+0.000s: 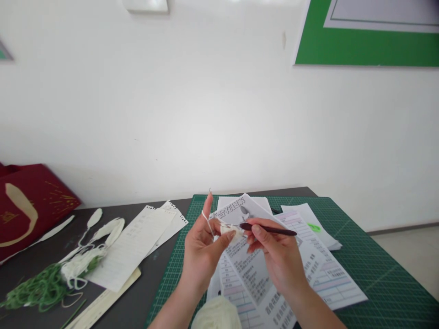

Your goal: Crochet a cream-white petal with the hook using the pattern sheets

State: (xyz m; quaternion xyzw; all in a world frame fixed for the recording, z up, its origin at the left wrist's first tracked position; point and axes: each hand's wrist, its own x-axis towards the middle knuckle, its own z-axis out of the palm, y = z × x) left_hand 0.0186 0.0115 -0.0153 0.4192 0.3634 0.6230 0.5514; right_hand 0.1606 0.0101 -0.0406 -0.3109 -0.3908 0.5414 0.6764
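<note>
My left hand (202, 242) pinches a small piece of white crochet work (229, 232) between thumb and fingers. White yarn (207, 222) loops over its raised index finger. In my right hand (274, 249) is a crochet hook (269, 228) with a dark brown handle, held like a pen. The hook's thin metal shaft points left and meets the crochet work; its very tip is hard to make out. A ball of cream-white yarn (217, 314) lies below the hands at the bottom edge. Printed pattern sheets (252, 274) lie under both hands.
A green cutting mat (387, 278) covers the right of the dark table (151, 283). On the left lie green yarn (41, 288), white crocheted pieces (111, 228), handwritten sheets (133, 244) and a red bag (34, 201). A bright green clip-like item (314, 227) rests on paper at right. Behind stands a white wall (206, 114).
</note>
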